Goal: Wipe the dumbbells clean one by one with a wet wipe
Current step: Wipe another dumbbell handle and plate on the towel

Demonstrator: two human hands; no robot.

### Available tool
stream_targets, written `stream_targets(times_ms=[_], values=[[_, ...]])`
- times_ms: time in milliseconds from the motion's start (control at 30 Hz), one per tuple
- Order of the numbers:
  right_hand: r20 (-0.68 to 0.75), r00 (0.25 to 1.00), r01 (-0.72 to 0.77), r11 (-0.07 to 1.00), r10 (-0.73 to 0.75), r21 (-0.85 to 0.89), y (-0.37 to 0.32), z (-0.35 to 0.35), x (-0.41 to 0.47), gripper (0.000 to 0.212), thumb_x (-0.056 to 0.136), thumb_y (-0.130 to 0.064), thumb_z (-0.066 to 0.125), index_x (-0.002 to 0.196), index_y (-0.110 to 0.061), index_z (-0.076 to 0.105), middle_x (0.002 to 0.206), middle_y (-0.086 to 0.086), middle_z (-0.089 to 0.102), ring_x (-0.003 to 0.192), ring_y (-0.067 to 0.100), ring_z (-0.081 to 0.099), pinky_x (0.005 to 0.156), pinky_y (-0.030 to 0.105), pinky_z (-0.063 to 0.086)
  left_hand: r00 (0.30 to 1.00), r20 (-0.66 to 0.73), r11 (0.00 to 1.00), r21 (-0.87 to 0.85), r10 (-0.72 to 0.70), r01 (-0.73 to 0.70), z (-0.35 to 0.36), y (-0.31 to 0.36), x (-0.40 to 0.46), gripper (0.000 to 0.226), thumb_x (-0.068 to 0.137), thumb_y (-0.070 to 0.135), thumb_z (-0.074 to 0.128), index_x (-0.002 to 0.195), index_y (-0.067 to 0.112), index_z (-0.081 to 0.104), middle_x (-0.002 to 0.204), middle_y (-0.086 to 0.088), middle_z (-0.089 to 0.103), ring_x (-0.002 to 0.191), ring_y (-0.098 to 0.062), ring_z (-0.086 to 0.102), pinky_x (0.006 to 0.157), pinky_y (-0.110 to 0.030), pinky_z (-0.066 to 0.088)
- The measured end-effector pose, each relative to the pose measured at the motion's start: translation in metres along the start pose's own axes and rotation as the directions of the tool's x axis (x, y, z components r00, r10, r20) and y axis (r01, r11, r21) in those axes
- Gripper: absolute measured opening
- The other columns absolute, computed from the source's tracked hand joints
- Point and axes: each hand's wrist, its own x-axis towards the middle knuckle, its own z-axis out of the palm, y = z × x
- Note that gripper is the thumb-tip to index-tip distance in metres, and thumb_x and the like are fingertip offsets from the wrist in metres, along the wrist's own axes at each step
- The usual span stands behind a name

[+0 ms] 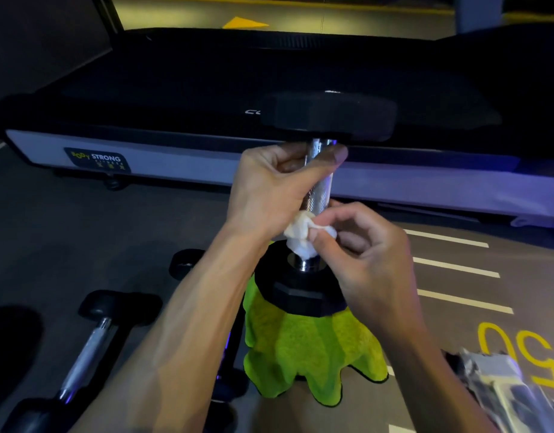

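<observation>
Nearest the lens at lower left, a spare dumbbell [91, 354] lies on its side on the grey floor [66, 232], with another black head [185, 264] beyond it, apparently waiting their turn. Right of these, a green towel [310, 354] drapes over some hidden support, and the dumbbell being cleaned [319, 189] stands upright on it, likely so the chrome handle is exposed all round and the lower head is cushioned. Steadying it, the left hand [275, 189] curls around the upper handle just under the top head, fingers wrapped, thumb across the front. Lower and to the right, the right hand [363, 254] pinches a crumpled white wet wipe [304, 235] between thumb and fingertips, pressing it against the handle's base above the lower head. Behind runs a treadmill [176, 157]; a shiny packet [503, 389] lies at far right.
</observation>
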Motion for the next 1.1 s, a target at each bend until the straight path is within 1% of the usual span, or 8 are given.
stream_targets(times_ms=[100,200,367,433,500,633,767,1100], values=[[0.013,1.0,-0.008,0.996,0.007,0.084,0.004,0.002,-0.003,0.022,0.095,-0.002,0.074,0.092,-0.024,0.071,0.091,0.0,0.079,0.086,0.023,0.078,0.077,0.047,0.063,0.999,0.038,0.993,0.113,0.03,-0.034,-0.007,0.007,0.001,0.031,0.08,0.048,0.087,0.099,0.024,0.083,0.081,0.008,0.078,0.07,0.011,0.067,0.075,-0.016,0.051],[-0.008,1.0,-0.002,0.993,0.003,0.121,0.005,0.007,-0.007,0.024,0.095,0.0,0.072,0.093,-0.023,0.071,0.094,0.003,0.079,0.088,0.027,0.077,0.075,0.04,0.061,0.998,0.046,0.952,0.301,0.045,-0.056,-0.025,0.016,0.001,0.035,0.076,0.057,0.085,0.1,0.033,0.077,0.068,0.039,0.065,0.064,0.022,0.056,0.062,0.0,0.039],[-0.018,1.0,0.013,0.992,-0.011,0.122,0.008,0.01,-0.006,0.025,0.095,0.0,0.072,0.093,-0.025,0.071,0.093,0.004,0.078,0.089,0.031,0.076,0.078,0.054,0.061,0.939,-0.065,0.833,0.486,0.338,-0.266,-0.056,0.016,-0.003,0.088,0.074,0.06,0.088,0.149,0.037,0.05,0.149,0.023,0.053,0.129,-0.002,0.055,0.105,-0.029,0.051],[-0.011,1.0,0.014,0.992,-0.013,0.127,0.007,0.009,-0.006,0.024,0.095,0.0,0.072,0.094,-0.024,0.07,0.094,0.004,0.079,0.09,0.029,0.076,0.08,0.053,0.061,0.837,0.089,0.662,0.57,0.539,-0.487,-0.061,0.023,0.0,0.084,0.083,0.048,0.085,0.156,0.035,0.046,0.162,0.015,0.044,0.144,-0.01,0.046,0.117,-0.037,0.044],[-0.004,1.0,0.007,0.991,-0.007,0.133,0.004,0.009,-0.006,0.022,0.095,0.001,0.072,0.095,-0.021,0.07,0.095,0.003,0.079,0.092,0.024,0.077,0.08,0.045,0.063,0.754,0.232,0.561,0.544,0.615,-0.624,-0.059,0.027,0.006,0.063,0.09,0.036,0.081,0.148,0.026,0.058,0.154,0.008,0.055,0.142,-0.011,0.05,0.119,-0.037,0.041],[-0.005,1.0,0.02,0.997,-0.02,0.078,0.005,0.008,-0.009,0.022,0.095,-0.001,0.073,0.095,-0.023,0.07,0.098,0.002,0.077,0.092,0.022,0.076,0.08,0.041,0.061,0.746,0.255,0.626,0.417,0.616,-0.659,-0.052,0.026,0.01,0.046,0.091,0.025,0.081,0.135,0.018,0.066,0.124,0.012,0.065,0.119,-0.005,0.062,0.105,-0.025,0.048],[0.042,0.993,0.113,0.968,-0.107,-0.223,0.01,0.005,-0.018,0.024,0.085,-0.003,0.083,0.088,-0.026,0.075,0.117,-0.012,0.06,0.109,0.012,0.065,0.089,0.02,0.048,0.735,0.247,0.638,0.373,0.632,-0.674,-0.052,0.021,0.008,0.045,0.092,0.026,0.081,0.134,0.019,0.067,0.125,0.015,0.063,0.123,-0.016,0.064,0.107,-0.043,0.052],[-0.137,0.929,0.265,0.877,-0.343,-0.4,-0.026,0.015,0.017,0.01,0.091,-0.017,0.074,0.094,-0.026,0.076,0.075,-0.006,0.043,0.064,0.009,0.047,0.06,0.024,0.04,0.735,0.235,0.643,0.364,0.636,-0.674,-0.05,0.02,0.004,0.047,0.091,0.027,0.083,0.135,0.022,0.067,0.126,0.016,0.063,0.125,-0.019,0.062,0.105,-0.044,0.054]])
